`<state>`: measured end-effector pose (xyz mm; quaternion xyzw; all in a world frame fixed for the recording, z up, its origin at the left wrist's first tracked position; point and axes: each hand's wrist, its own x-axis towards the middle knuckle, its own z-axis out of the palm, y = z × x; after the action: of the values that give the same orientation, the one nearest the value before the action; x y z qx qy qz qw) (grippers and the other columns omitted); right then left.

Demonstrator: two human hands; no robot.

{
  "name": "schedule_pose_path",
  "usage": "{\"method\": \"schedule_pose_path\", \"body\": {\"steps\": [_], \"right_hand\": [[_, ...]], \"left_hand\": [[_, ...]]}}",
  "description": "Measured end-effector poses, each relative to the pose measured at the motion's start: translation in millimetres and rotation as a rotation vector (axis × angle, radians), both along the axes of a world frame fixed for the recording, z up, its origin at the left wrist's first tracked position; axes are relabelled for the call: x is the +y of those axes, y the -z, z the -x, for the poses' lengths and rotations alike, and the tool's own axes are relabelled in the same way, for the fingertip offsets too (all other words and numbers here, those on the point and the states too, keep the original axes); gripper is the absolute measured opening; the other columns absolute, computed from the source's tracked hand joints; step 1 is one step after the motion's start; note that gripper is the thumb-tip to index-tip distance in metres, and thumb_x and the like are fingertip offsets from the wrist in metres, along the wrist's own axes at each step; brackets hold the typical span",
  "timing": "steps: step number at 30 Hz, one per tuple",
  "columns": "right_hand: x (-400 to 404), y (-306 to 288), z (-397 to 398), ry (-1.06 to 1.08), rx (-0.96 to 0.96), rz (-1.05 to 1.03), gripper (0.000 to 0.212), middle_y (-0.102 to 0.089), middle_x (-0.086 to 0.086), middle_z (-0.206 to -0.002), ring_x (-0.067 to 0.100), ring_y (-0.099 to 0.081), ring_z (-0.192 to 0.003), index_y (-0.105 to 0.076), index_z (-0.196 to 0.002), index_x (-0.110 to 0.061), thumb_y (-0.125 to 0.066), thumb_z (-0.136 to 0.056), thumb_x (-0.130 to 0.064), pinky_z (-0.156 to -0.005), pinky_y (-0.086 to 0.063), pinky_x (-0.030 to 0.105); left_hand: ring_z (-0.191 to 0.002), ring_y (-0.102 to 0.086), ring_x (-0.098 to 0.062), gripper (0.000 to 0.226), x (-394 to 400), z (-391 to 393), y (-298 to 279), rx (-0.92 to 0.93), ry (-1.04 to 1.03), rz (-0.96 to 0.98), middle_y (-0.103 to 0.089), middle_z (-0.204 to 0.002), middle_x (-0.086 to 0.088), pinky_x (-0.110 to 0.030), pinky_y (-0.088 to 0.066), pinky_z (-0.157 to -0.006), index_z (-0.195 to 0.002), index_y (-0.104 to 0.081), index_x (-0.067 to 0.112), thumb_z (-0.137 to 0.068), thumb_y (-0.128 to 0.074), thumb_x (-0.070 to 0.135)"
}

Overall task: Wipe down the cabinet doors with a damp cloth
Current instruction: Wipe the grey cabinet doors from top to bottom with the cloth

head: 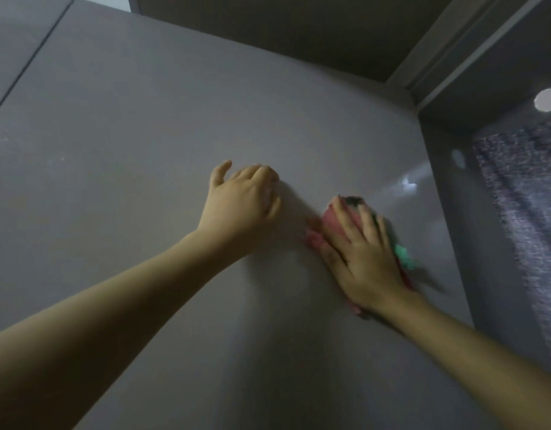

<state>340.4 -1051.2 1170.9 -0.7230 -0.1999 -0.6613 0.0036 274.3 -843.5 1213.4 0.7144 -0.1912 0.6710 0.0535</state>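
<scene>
on the cabinet door (144, 135), right hand (365, 259) presses cloth (333, 225) flat.

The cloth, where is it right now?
In the head view the cloth sits right of centre, pressed flat against the cabinet door under the right hand, beside the left hand.

Cabinet door (175, 119): broad flat grey face, bare surface to the left, above and below both hands. Left hand (243, 203) rests on the door mid-panel; right hand (364, 256) lies flat on the cloth (336, 225) just to its right, with a narrow strip of door between them. Right of the cloth the door ends at a side panel (448, 212), so little room there. Seam (29, 66) to a neighbouring door far left. Ceiling (283, 29) closes the top
</scene>
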Motion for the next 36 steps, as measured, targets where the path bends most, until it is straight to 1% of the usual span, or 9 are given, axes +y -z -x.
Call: {"method": "schedule_pose_path", "body": {"steps": [5, 11, 16, 19, 23, 26, 29, 34, 36], "right_hand": [[26.6, -50.4, 1.1, 0.062, 0.040, -0.216, 0.059, 0.000, 0.001, -0.161, 0.036, 0.002, -0.146, -0.002, -0.141, -0.058, 0.003, -0.083, -0.068, -0.117, 0.002, 0.052], [35.7, -10.7, 4.9, 0.028, -0.051, 0.088, 0.061, -0.015, -0.001, -0.160, 0.034, -0.011, -0.146, -0.025, -0.143, -0.050, -0.002, -0.090, -0.068, -0.116, 0.004, 0.043], [58.5, -61.9, 6.5, 0.029, 0.041, -0.212, 0.059, -0.005, 0.002, -0.161, 0.039, -0.003, -0.145, -0.003, -0.143, -0.055, -0.004, -0.085, -0.065, -0.117, 0.001, 0.053], [103.4, -39.6, 13.5, -0.027, 0.000, 0.007, 0.056, -0.001, -0.001, -0.161, 0.037, 0.003, -0.146, -0.012, -0.145, -0.053, -0.006, -0.090, -0.063, -0.116, 0.006, 0.054], [89.6, -13.3, 12.9, -0.024, -0.059, 0.259, 0.058, -0.018, -0.003, -0.159, 0.033, -0.013, -0.146, -0.029, -0.144, -0.047, -0.012, -0.092, -0.063, -0.117, 0.001, 0.045], [86.7, -51.9, 10.3, 0.005, -0.052, 0.061, 0.061, -0.015, 0.000, -0.160, 0.032, -0.011, -0.146, -0.009, -0.145, -0.047, -0.007, -0.086, -0.063, -0.116, 0.001, 0.044], [135.7, -74.2, 15.5, -0.026, -0.016, -0.090, 0.062, -0.007, -0.001, -0.161, 0.034, -0.001, -0.147, -0.008, -0.147, -0.049, -0.006, -0.086, -0.060, -0.117, 0.006, 0.048], [155.6, -26.6, 16.4, -0.061, -0.123, 0.333, 0.053, -0.021, -0.002, -0.158, 0.032, -0.015, -0.145, -0.020, -0.146, -0.046, -0.016, -0.095, -0.057, -0.118, -0.006, 0.050], [137.7, -33.4, 14.5, -0.043, -0.131, 0.359, 0.055, -0.030, 0.001, -0.155, 0.033, -0.024, -0.142, -0.020, -0.145, -0.042, -0.017, -0.093, -0.058, -0.115, -0.013, 0.050]], "left_hand": [[-0.127, -0.048, -0.015, 0.052, 20.5, 12.2, 11.5, -0.035, -0.006, 0.004, -0.056, -0.134, 0.001, -0.038, -0.002, -0.118, -0.124, -0.056, 0.017, -0.088, -0.025, 0.038], [-0.124, -0.050, -0.015, 0.050, 39.9, 25.8, 11.8, -0.067, -0.040, 0.031, -0.058, -0.131, 0.000, -0.037, -0.004, -0.118, -0.125, -0.055, 0.016, -0.088, -0.026, 0.036], [-0.122, -0.052, -0.018, 0.048, 58.6, 26.5, 20.3, -0.042, -0.072, 0.058, -0.058, -0.130, -0.001, -0.039, -0.005, -0.117, -0.124, -0.055, 0.016, -0.089, -0.028, 0.036], [-0.121, -0.052, -0.019, 0.048, 68.0, 23.5, 23.2, -0.048, -0.098, 0.092, -0.057, -0.130, -0.001, -0.039, -0.006, -0.117, -0.125, -0.053, 0.016, -0.088, -0.029, 0.036], [-0.121, -0.051, -0.021, 0.047, 90.3, 23.6, 29.0, -0.053, -0.128, 0.121, -0.057, -0.130, -0.003, -0.041, -0.009, -0.115, -0.124, -0.054, 0.015, -0.088, -0.032, 0.034], [-0.127, -0.045, -0.022, 0.051, 106.6, 25.3, 35.7, -0.014, -0.155, 0.142, -0.052, -0.136, -0.003, -0.040, -0.008, -0.116, -0.128, -0.051, 0.016, -0.087, -0.029, 0.036], [-0.135, -0.037, -0.022, 0.054, 122.8, 24.9, 41.3, -0.018, -0.169, 0.167, -0.045, -0.143, -0.005, -0.040, -0.007, -0.117, -0.135, -0.046, 0.018, -0.086, -0.031, 0.037], [-0.129, -0.036, -0.028, 0.061, 146.5, 26.4, 40.9, -0.058, -0.213, 0.219, -0.044, -0.139, -0.008, -0.040, -0.014, -0.112, -0.135, -0.047, 0.018, -0.081, -0.029, 0.043], [-0.130, -0.033, -0.029, 0.060, 153.7, 29.0, 42.8, -0.033, -0.222, 0.246, -0.041, -0.139, -0.009, -0.040, -0.013, -0.111, -0.135, -0.046, 0.019, -0.082, -0.029, 0.043]]}}
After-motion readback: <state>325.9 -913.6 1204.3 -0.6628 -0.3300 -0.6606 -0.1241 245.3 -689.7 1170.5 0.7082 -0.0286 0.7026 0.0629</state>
